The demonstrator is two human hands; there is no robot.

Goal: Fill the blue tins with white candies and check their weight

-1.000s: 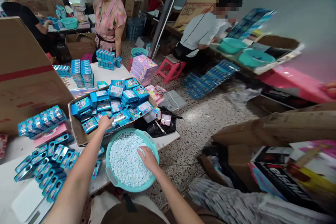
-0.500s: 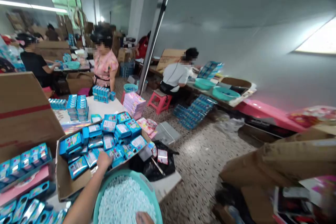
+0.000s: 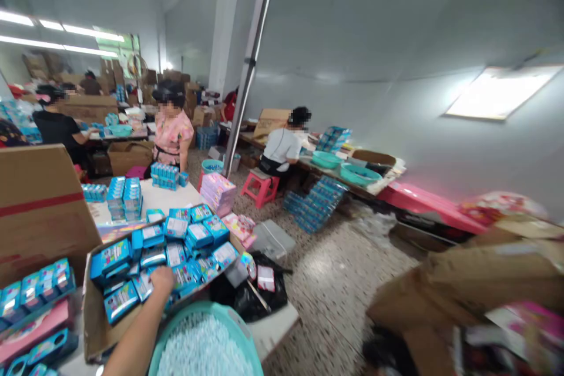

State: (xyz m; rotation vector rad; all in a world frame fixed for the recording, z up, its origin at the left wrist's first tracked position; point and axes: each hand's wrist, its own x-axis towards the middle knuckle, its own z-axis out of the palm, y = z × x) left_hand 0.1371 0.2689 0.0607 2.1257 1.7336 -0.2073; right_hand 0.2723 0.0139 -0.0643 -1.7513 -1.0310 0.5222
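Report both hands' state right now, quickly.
Left hand: down at the blue boxes in the carton; whether it grips one cannot be told.
Right hand: not in view.

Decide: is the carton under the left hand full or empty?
Mostly full: blue boxes crowd the carton, though its near-left corner lies bare.

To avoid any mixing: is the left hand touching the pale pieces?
Apart: the head view shows the left hand over the blue boxes, with the teal basin's rim between it and the pale pieces.
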